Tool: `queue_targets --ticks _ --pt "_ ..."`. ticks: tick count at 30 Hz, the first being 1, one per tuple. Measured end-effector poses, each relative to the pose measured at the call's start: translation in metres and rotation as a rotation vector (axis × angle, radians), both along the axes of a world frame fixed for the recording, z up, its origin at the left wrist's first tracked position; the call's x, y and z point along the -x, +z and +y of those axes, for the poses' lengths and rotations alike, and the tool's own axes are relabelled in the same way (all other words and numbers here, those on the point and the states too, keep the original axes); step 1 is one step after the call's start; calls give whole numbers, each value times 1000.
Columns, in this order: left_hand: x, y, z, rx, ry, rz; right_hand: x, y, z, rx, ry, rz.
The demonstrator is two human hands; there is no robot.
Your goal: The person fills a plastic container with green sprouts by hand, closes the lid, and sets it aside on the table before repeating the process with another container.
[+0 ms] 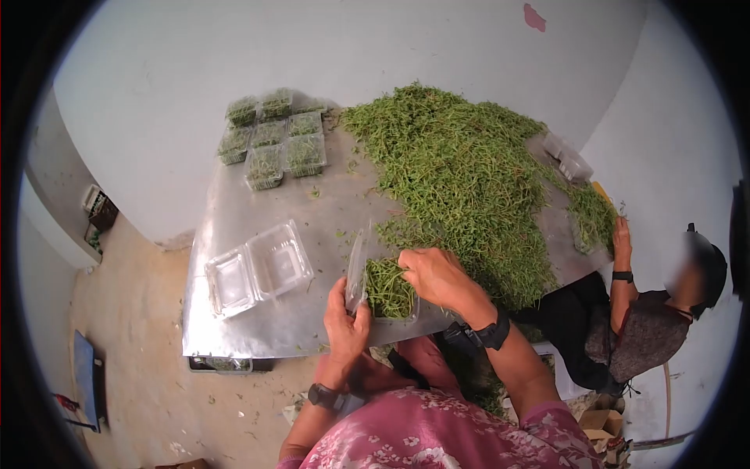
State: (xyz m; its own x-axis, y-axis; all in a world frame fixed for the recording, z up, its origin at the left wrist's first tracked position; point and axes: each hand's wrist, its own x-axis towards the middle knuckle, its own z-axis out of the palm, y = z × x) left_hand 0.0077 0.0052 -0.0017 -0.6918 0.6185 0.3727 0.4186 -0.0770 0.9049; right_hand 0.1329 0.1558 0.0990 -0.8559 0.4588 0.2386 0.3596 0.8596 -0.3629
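At the near edge of the metal table, a clear plastic clamshell container [358, 267] stands with its lid raised on the left side. Green leafy stems [391, 291] fill its base. My left hand [348, 322] grips the container by the lid side, thumb in front. Over the far right of the base, my right hand [442, 277] has its fingers curled together on some of the stems; the fingertips are partly hidden. Just beyond lies a large heap of the same greens [461, 164].
An unfilled clamshell [275, 264] lies unfolded at left on the metal table [351, 205]. Several packed containers [266, 166] are grouped at the back left. On the right, a co-worker [652, 336] reaches toward greens, near stacked clear containers [569, 159]. A crate [230, 365] sits below the table.
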Motion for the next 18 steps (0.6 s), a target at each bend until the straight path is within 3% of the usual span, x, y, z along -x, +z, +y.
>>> queue_targets --ticks 3,9,14,18 --pt "0 0 0 7 3 -1 -2 8 -14 317 24 46" --pt "2 -3 -2 63 -7 10 -8 2 -25 472 -3 74" --pt "3 -11 0 34 46 103 -15 -14 -25 368 -72 119" --pt "0 -1 -3 49 9 -16 -13 -17 -29 222 -35 164"
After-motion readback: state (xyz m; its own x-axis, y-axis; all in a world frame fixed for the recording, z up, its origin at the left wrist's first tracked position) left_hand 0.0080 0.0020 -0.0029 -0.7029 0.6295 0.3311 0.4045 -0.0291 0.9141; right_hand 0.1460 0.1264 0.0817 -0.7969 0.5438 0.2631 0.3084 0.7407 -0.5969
